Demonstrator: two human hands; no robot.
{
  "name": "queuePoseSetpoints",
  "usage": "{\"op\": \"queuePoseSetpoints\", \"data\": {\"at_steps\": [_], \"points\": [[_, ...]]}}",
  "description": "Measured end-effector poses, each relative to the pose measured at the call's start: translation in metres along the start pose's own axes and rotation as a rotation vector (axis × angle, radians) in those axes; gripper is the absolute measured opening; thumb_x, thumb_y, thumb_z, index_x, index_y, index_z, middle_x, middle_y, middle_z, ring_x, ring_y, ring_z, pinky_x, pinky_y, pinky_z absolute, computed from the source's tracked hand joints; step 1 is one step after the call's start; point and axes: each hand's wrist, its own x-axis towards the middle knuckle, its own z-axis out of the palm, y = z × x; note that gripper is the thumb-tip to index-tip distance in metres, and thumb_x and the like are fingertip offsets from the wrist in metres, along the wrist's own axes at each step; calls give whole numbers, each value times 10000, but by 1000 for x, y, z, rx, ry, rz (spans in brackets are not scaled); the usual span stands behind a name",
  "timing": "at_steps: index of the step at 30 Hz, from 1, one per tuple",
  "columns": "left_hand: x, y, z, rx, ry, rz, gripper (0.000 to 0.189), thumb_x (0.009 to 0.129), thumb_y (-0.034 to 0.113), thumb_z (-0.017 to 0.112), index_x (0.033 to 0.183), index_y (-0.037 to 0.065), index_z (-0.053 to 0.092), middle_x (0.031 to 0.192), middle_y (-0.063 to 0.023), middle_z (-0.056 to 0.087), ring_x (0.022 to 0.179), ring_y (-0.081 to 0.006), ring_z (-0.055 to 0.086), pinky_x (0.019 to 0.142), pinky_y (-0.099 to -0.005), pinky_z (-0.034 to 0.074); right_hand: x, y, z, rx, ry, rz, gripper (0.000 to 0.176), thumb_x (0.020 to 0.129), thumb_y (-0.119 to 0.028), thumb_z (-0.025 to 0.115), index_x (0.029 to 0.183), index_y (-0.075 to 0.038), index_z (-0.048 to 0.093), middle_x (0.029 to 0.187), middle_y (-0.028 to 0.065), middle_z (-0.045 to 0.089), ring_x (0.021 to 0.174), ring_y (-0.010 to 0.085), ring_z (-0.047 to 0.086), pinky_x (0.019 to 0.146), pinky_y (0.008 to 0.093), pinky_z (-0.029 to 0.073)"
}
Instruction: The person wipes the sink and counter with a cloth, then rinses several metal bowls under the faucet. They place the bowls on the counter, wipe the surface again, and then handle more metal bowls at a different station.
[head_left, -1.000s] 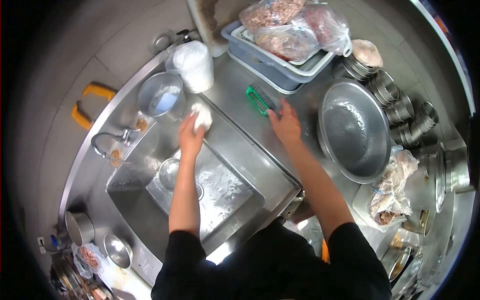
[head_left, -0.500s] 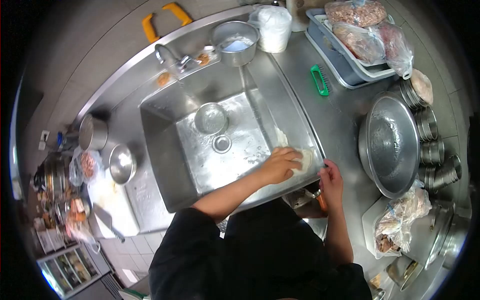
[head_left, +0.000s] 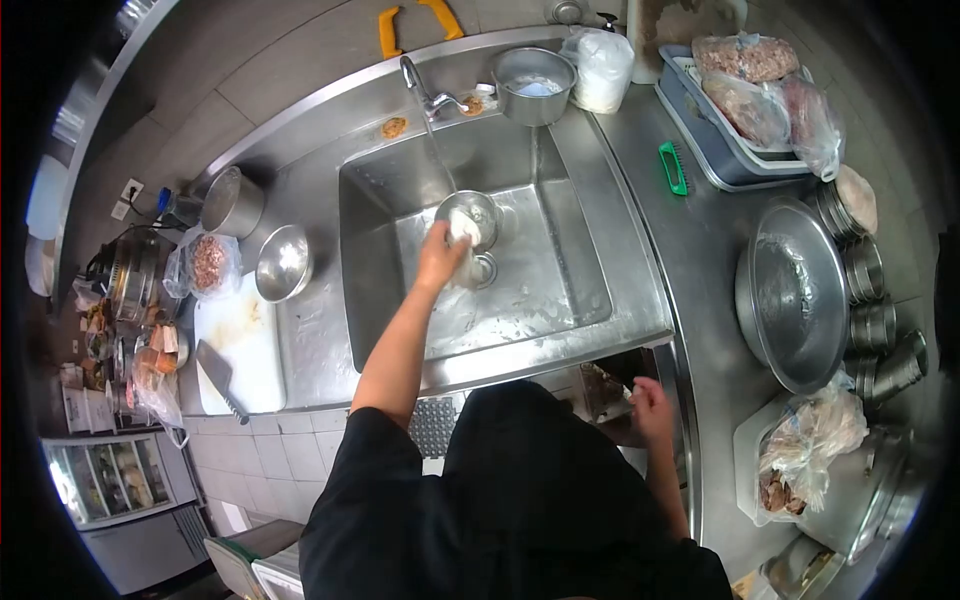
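Observation:
My left hand (head_left: 437,258) reaches into the steel sink (head_left: 400,170) and is closed on a wet whitish cloth (head_left: 462,228). The cloth is over the small round metal bowl (head_left: 484,212), which sits on the sink floor beside the drain (head_left: 483,270). A thin stream runs from the faucet (head_left: 424,92) down toward the bowl. My right hand (head_left: 652,408) is off to the right, by the counter's front edge. Its fingers are curled, and nothing shows in them.
On the left are a white cutting board (head_left: 245,350), a knife (head_left: 222,380) and a metal bowl (head_left: 284,263). At right stand a green brush (head_left: 673,168), a large steel basin (head_left: 800,300) and a grey tub (head_left: 700,130) with bagged meat. A pot (head_left: 533,85) stands behind the sink.
My left hand has carried the cloth from the sink's front right rim to the bowl inside. My right hand has dropped away from the sink's corner. The view has shifted.

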Motion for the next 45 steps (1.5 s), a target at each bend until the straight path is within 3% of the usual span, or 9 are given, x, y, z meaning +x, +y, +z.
{"op": "queuePoseSetpoints", "data": {"at_steps": [7, 14, 20, 23, 28, 30, 37, 42, 45], "points": [[105, -66, 21, 301, 22, -37, 385, 889, 389, 566, 884, 6, 606, 940, -203, 600, 920, -373, 580, 797, -466, 451, -9, 111, 12, -678, 5, -48, 326, 899, -333, 569, 1074, -62, 615, 913, 143, 676, 756, 222, 666, 704, 369, 510], [154, -165, 96, 532, -181, 48, 542, 846, 467, 581, 1241, 98, 538, 1339, -166, 448, 1237, -360, 421, 960, -447, 422, -79, 187, 10, 53, 96, 1038, 179, 900, -229, 554, 1013, -95, 586, 684, 57, 590, 463, 142, 511, 407, 279, 411], [160, -206, 153, 743, -569, 100, 478, 847, 334, 556, 1283, 141, 523, 1390, -162, 432, 1307, -340, 365, 1052, -555, 259, -92, 135, 72, -214, 132, 958, 197, 903, -245, 550, 1043, -108, 530, 690, 59, 547, 467, 172, 522, 378, 313, 412], [171, -232, 175, 779, -877, 110, 363, 812, 199, 548, 1162, 133, 616, 1136, -159, 634, 1108, -332, 571, 952, -441, 436, -85, 129, 86, -201, 113, 910, 195, 904, -217, 559, 1049, -89, 537, 704, 48, 572, 476, 134, 525, 390, 275, 405], [173, -315, 228, 564, -760, 155, 298, 861, 277, 522, 1009, 79, 690, 1037, -175, 667, 1010, -349, 623, 943, -439, 450, -66, 101, 101, -269, 131, 776, 252, 921, -277, 576, 1067, -72, 588, 755, 55, 633, 539, 127, 595, 438, 252, 463], [179, -329, 237, 527, -524, -157, 388, 898, 385, 489, 1000, 65, 684, 1083, -228, 634, 1056, -383, 590, 946, -444, 445, -54, 83, 103, -287, 123, 773, 259, 923, -287, 574, 1065, -72, 593, 769, 55, 642, 549, 125, 603, 445, 251, 473], [211, -206, 134, 413, -503, -207, 632, 852, 579, 517, 1290, 126, 546, 1367, -274, 410, 1172, -421, 500, 975, -441, 421, -43, 88, 94, -364, 122, 786, 261, 915, -288, 574, 1059, -73, 601, 790, 59, 656, 566, 122, 614, 441, 240, 476], [165, -224, 165, 814, -465, 51, 502, 859, 404, 558, 1293, 151, 553, 1360, -228, 445, 1209, -361, 490, 954, -482, 433, -50, 103, 91, -291, 160, 860, 243, 912, -279, 577, 1046, -78, 602, 771, 57, 644, 545, 117, 596, 426, 240, 463], [167, -255, 196, 841, -836, 11, 409, 883, 287, 527, 1243, 98, 575, 1337, -203, 479, 1180, -326, 523, 936, -481, 445, -57, 105, 91, -306, 153, 869, 231, 913, -274, 578, 1036, -79, 602, 757, 50, 635, 536, 112, 585, 422, 238, 456]]}}
